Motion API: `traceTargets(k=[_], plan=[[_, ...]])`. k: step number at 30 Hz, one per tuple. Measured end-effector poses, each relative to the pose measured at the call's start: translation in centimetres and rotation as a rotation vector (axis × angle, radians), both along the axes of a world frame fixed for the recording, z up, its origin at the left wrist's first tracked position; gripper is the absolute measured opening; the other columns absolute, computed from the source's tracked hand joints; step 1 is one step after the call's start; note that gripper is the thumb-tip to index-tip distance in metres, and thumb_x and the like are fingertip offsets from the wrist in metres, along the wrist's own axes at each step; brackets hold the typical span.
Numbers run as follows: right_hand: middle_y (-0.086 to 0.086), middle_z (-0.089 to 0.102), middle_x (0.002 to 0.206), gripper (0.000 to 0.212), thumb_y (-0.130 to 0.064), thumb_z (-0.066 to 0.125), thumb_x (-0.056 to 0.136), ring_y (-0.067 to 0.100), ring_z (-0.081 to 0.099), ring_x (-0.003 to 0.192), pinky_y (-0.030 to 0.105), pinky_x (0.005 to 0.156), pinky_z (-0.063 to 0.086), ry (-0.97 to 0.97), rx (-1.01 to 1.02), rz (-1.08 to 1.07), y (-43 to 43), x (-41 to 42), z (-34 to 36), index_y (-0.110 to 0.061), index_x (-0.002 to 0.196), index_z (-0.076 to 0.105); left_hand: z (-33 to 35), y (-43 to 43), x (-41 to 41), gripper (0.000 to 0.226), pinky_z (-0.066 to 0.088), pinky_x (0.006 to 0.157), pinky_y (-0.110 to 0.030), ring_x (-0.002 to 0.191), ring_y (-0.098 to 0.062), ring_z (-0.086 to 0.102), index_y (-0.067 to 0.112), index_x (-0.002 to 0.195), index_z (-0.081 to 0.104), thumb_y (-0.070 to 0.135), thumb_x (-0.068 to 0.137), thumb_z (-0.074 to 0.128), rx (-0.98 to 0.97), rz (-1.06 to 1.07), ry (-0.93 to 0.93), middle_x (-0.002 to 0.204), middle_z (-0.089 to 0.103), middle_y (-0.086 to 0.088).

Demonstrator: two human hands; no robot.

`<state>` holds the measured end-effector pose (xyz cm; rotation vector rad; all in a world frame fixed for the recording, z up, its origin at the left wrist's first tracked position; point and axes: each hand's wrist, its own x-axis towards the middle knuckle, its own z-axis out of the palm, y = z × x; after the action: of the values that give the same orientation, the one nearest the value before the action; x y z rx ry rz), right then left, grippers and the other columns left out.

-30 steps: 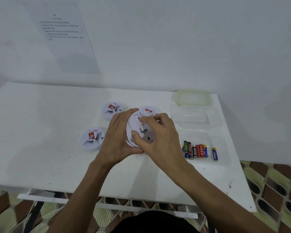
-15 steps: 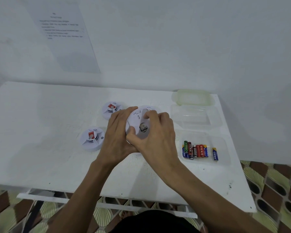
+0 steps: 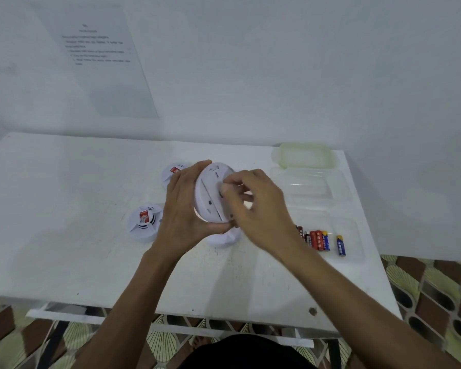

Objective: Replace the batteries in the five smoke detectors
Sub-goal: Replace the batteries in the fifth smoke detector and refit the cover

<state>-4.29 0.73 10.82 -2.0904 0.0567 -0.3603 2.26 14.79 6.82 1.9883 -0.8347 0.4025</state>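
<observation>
My left hand [image 3: 183, 209] grips a white round smoke detector [image 3: 210, 195], held tilted above the table with its back facing me. My right hand [image 3: 258, 209] curls its fingers over the detector's right side, fingertips at a small part on the back. Another detector [image 3: 144, 222] with a red label lies to the left, a third [image 3: 175, 171] behind my left hand, and a white one [image 3: 224, 239] lies partly hidden beneath my hands. Several batteries [image 3: 317, 239] lie in a clear tray [image 3: 354, 235] at the right.
The white table [image 3: 64, 209] stands against a white wall with a printed sheet [image 3: 99, 49] taped on it. A clear container [image 3: 312, 182] and a pale lid [image 3: 304, 155] sit at the back right. Patterned floor shows beyond the table's edges.
The detector has been lifted and tilted up more on edge. My right hand has shifted from covering its back to the right side, fingertips now at the centre.
</observation>
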Motion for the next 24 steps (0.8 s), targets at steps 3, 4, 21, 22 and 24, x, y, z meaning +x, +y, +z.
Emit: traceTargets(k=[3, 4, 21, 22, 24], plan=[[-0.002, 0.066, 0.103, 0.021, -0.011, 0.052, 0.097, 0.004, 0.063, 0.092, 0.015, 0.075, 0.051, 0.011, 0.119, 0.092, -2.6, 0.3, 0.6, -0.016, 0.102, 0.072, 1.0, -0.1, 0.4, 0.068, 0.042, 0.097, -0.023, 0.107, 0.013, 0.045, 0.041, 0.116, 0.043, 0.049, 0.056, 0.074, 0.001, -0.004, -0.048, 0.118, 0.045, 0.038], [-0.004, 0.066, 0.103, 0.024, -0.009, 0.051, 0.098, 0.006, 0.064, 0.094, 0.020, 0.077, 0.054, 0.014, 0.119, 0.112, -3.2, 0.4, 0.6, -0.016, 0.105, 0.072, 1.0, -0.1, 0.1, 0.073, 0.038, 0.098, -0.017, 0.110, 0.015, 0.043, 0.040, 0.117, 0.042, 0.050, 0.054, 0.075, -0.007, 0.012, -0.044, 0.122, 0.041, 0.040], [0.003, 0.073, 0.107, 0.053, -0.014, 0.068, 0.089, 0.019, 0.072, 0.096, 0.034, 0.080, 0.060, 0.162, 0.540, 0.252, -3.7, -1.1, 0.4, -0.029, 0.136, 0.048, 1.5, -1.5, 0.0, 0.099, 0.032, 0.103, -0.025, 0.126, -0.020, 0.036, 0.020, 0.145, 0.031, 0.057, 0.065, 0.075, 0.295, -0.099, -0.075, 0.139, 0.038, -0.007], [0.003, 0.072, 0.110, 0.053, -0.010, 0.067, 0.090, 0.019, 0.072, 0.095, 0.035, 0.079, 0.060, 0.157, 0.527, 0.232, -3.7, -1.0, 0.2, -0.029, 0.135, 0.049, 1.4, -1.7, 0.1, 0.100, 0.029, 0.104, -0.023, 0.125, -0.020, 0.036, 0.021, 0.146, 0.029, 0.059, 0.065, 0.073, 0.326, -0.103, -0.076, 0.139, 0.039, -0.006], [0.003, 0.072, 0.112, 0.050, -0.007, 0.065, 0.091, 0.021, 0.071, 0.096, 0.037, 0.077, 0.060, 0.165, 0.558, 0.183, -4.0, -1.0, -0.1, -0.029, 0.134, 0.052, 1.6, -1.9, 0.3, 0.105, 0.021, 0.105, -0.014, 0.126, -0.017, 0.036, 0.028, 0.147, 0.021, 0.067, 0.063, 0.069, 0.345, -0.125, -0.037, 0.141, 0.038, -0.002]])
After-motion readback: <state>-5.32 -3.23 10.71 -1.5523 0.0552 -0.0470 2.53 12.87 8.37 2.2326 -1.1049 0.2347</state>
